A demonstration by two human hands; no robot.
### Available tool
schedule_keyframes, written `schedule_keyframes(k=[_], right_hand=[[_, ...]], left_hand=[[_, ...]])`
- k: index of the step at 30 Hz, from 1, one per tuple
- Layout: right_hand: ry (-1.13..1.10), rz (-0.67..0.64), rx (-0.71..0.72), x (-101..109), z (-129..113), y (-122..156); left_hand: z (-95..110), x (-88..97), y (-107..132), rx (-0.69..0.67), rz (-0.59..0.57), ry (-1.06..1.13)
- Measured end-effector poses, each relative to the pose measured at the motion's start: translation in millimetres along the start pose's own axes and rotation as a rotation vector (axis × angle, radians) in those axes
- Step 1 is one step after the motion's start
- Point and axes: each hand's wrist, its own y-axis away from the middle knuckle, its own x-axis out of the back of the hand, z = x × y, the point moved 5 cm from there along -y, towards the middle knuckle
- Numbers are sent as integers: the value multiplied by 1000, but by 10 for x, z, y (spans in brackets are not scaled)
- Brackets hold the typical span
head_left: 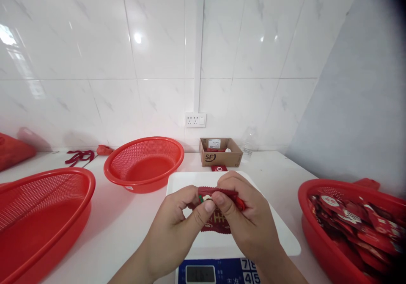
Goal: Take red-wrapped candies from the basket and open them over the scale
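Observation:
My left hand [176, 220] and my right hand [245, 210] meet over a white scale platform [275, 233]. Both pinch the top edge of a small red pouch [217, 220] with gold print, thumbs pressed together at its upper rim. The pouch hangs just above the platform. The fingers of each hand are curled closed on it. The scale's blue front panel with a grey display [200, 274] shows at the bottom edge.
A red mesh basket [333, 208] on the right holds several red pouches. Two more red baskets stand at the left [47, 203] and centre back [144, 163]. A small cardboard box [221, 152] sits by the tiled wall, with a red pouch [219, 168] before it.

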Motion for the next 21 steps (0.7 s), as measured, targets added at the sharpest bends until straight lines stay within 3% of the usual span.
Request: schedule_keyframes(k=[5, 11, 14, 18, 21], right_hand=[[-64, -62, -199, -36, 106, 10], [-326, -207, -482, -109, 208, 51], [-211, -300, -454, -127, 186, 43], [-35, -362, -312, -136, 111, 32], [-12, -402, -301, -156, 99, 51]], left_hand=[[30, 44, -2, -65, 97, -122], [69, 120, 33, -121, 298, -15], [64, 150, 39, -87, 348, 56], [47, 164, 29, -78, 329, 22], [11, 173, 29, -65, 317, -20]])
